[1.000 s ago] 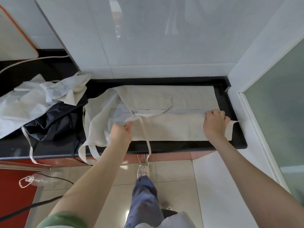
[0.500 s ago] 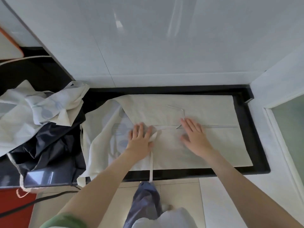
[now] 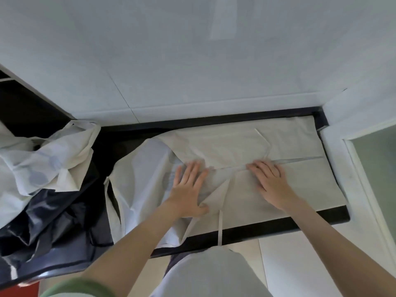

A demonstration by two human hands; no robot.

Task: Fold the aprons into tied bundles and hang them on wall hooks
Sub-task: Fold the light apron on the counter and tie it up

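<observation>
Pressing open-palmed and grasping nothing, the left hand (image 3: 188,189) and right hand (image 3: 271,181) lie flat on the folded cream apron (image 3: 214,144) spread across the black surface (image 3: 278,226), probably to flatten its crease.

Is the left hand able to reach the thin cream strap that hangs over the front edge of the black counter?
Probably yes. The left hand lies flat on the cream fabric apron just beside the thin cream strap, and nothing covers it.
</observation>
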